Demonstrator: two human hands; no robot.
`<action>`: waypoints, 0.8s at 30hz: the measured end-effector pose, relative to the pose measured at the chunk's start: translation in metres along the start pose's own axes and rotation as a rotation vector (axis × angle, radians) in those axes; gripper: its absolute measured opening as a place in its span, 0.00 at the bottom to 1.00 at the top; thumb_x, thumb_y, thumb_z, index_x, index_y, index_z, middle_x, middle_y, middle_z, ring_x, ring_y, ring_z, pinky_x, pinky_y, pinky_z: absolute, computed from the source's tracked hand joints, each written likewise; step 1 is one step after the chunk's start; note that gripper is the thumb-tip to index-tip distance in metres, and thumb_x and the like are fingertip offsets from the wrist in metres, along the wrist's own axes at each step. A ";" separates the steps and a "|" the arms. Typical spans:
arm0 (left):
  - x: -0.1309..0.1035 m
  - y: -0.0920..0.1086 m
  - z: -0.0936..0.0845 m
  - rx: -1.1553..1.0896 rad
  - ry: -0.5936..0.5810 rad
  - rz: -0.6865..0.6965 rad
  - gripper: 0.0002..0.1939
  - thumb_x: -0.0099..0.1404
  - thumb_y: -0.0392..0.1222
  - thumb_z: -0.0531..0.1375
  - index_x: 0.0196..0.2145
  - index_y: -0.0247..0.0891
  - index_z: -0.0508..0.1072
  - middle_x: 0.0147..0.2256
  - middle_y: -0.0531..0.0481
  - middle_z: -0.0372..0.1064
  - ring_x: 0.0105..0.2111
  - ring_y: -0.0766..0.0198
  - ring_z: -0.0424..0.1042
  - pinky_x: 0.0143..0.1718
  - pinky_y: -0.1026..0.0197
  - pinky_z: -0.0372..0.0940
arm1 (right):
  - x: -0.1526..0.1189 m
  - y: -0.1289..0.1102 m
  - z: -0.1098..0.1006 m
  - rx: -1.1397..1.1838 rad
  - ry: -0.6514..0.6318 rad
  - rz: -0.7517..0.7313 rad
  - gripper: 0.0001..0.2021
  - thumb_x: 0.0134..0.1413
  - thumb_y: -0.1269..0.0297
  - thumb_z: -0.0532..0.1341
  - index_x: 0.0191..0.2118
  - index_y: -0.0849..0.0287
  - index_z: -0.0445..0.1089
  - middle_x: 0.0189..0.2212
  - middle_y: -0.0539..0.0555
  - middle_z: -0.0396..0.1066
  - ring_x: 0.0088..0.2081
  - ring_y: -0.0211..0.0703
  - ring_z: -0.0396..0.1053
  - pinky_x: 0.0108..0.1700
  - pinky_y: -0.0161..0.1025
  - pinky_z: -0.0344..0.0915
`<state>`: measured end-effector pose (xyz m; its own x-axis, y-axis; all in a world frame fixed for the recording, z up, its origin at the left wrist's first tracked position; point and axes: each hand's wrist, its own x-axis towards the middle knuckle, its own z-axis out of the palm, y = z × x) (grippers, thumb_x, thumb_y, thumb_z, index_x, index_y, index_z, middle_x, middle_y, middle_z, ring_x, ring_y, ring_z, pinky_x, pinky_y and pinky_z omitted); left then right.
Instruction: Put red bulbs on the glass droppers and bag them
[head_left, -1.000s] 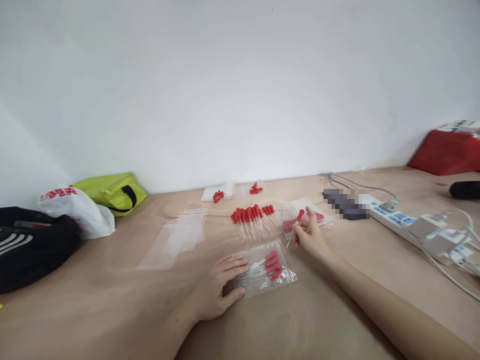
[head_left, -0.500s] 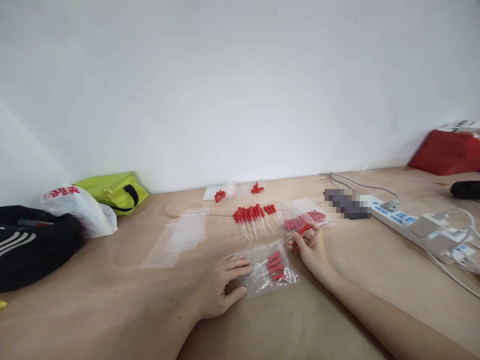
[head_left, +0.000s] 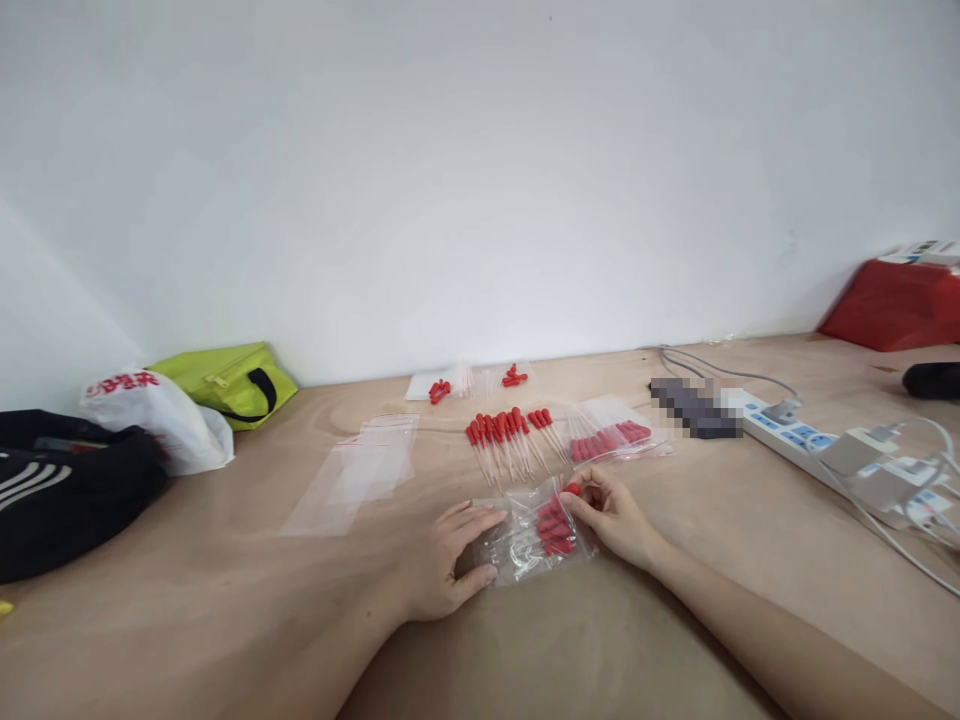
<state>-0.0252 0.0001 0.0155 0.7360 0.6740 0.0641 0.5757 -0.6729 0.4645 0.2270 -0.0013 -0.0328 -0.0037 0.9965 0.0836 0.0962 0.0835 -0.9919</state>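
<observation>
the left hand (head_left: 448,565) spreads its fingers on the near clear bag (head_left: 517,545), which lies on the table (head_left: 225,590) with red-topped droppers inside. the right hand (head_left: 619,518) pinches another red bulb (head_left: 574,489) at the bag's edge, just below the loose pile of droppers (head_left: 499,440).

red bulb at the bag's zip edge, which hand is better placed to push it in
Right, probably: the right hand pinches the red bulb there, while the left hand rests opposite, on the clear bag.
</observation>
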 end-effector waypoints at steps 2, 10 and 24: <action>0.001 0.000 -0.001 0.005 -0.008 0.001 0.26 0.58 0.41 0.55 0.55 0.44 0.57 0.54 0.49 0.59 0.54 0.56 0.56 0.57 0.48 0.47 | 0.003 0.001 -0.003 -0.076 -0.090 0.007 0.14 0.42 0.53 0.62 0.28 0.58 0.63 0.16 0.44 0.60 0.18 0.31 0.57 0.20 0.30 0.54; 0.002 0.001 -0.001 0.004 -0.042 0.015 0.25 0.58 0.40 0.54 0.55 0.43 0.57 0.54 0.50 0.59 0.54 0.59 0.56 0.58 0.48 0.46 | 0.008 -0.001 0.003 -0.027 -0.243 0.034 0.17 0.45 0.49 0.57 0.24 0.60 0.69 0.23 0.52 0.71 0.26 0.40 0.67 0.29 0.37 0.63; 0.001 0.001 0.000 0.032 -0.052 0.042 0.22 0.59 0.39 0.54 0.52 0.45 0.61 0.54 0.49 0.58 0.54 0.58 0.56 0.57 0.46 0.47 | 0.012 -0.020 0.000 -0.002 -0.283 0.218 0.17 0.44 0.50 0.58 0.26 0.62 0.66 0.17 0.48 0.65 0.17 0.33 0.60 0.18 0.31 0.55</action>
<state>-0.0240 0.0007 0.0161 0.7768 0.6287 0.0365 0.5543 -0.7101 0.4341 0.2255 0.0090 -0.0118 -0.2588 0.9526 -0.1601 0.1273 -0.1307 -0.9832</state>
